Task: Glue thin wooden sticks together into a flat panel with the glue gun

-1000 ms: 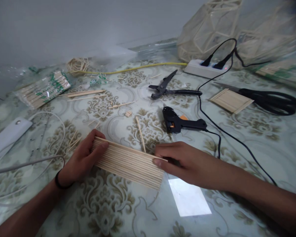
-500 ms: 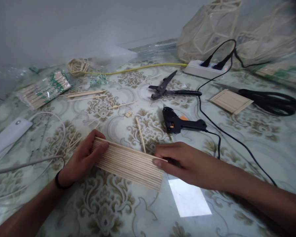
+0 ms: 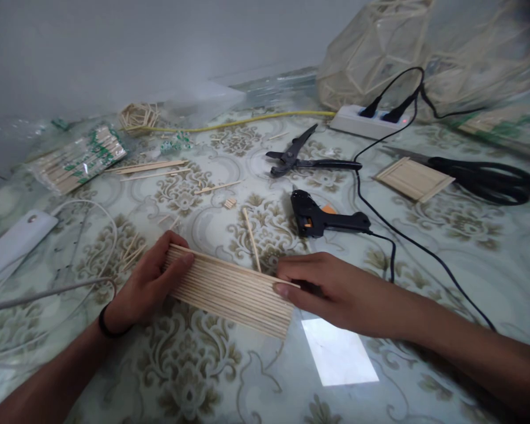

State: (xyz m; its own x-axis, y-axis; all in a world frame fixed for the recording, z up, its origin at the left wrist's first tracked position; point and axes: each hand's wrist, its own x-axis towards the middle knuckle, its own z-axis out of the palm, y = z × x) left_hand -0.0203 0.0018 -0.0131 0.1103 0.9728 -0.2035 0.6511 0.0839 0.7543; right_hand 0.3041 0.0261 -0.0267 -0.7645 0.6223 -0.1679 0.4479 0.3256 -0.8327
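Observation:
A flat row of thin wooden sticks (image 3: 232, 290) lies side by side on the patterned tabletop. My left hand (image 3: 148, 282) is closed around its left end, thumb on top. My right hand (image 3: 324, 285) presses against its right end, fingers bent and together against the stick tips. One loose stick (image 3: 251, 238) leans out from behind the row toward the far side.
A black glue gun (image 3: 324, 219) lies just beyond my right hand, its cable running right. Black pliers (image 3: 307, 160), a small stick panel (image 3: 413, 179), large scissors (image 3: 486, 176), a power strip (image 3: 365, 121), a stick packet (image 3: 77, 159) and stick-frame shapes (image 3: 375, 50) lie around.

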